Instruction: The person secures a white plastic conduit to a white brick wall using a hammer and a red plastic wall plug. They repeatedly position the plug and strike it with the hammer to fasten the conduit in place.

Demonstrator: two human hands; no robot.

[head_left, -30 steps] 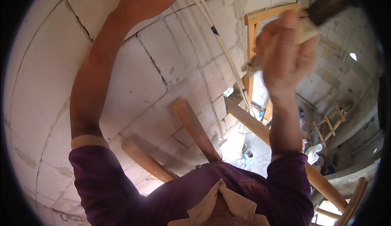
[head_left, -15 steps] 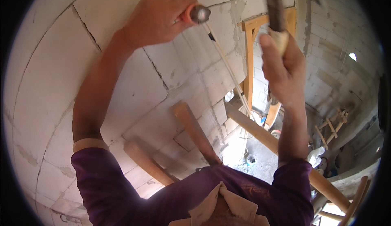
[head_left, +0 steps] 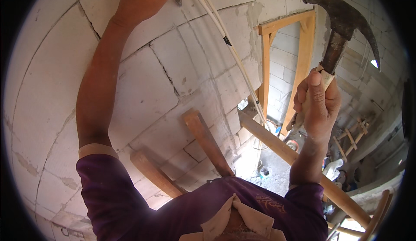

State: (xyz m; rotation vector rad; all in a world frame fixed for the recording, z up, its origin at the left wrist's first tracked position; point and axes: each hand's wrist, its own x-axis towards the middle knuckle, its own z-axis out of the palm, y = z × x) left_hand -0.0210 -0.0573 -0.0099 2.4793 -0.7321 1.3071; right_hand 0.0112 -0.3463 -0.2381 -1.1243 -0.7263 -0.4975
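Note:
My left hand (head_left: 141, 2) is raised against the block wall at the top edge, its fingers partly cut off by the frame. It is closed round what looks like a chisel (head_left: 178, 0), of which only an orange part and a dark metal end show below the fingers. My right hand (head_left: 320, 106) grips a claw hammer (head_left: 340, 15) by its pale wrapped handle, thumb along the shaft. The hammer is held up at the right, its dark worn head and curved claw apart from the wall. Cream conduits (head_left: 237, 59) run down the wall beside my left hand.
A wooden frame (head_left: 286, 22) lines an opening in the wall. Timber beams (head_left: 208, 141) jut out near my chest, and a round pole (head_left: 277, 143) slants below my right arm. Far below, a bucket (head_left: 264, 171) stands on the floor, with a wooden ladder-like piece (head_left: 353, 137) at the right.
My left hand has moved up and left with the chisel, partly out of the frame. The hammer has swung outward to the right and down, and now shows sharply instead of blurred.

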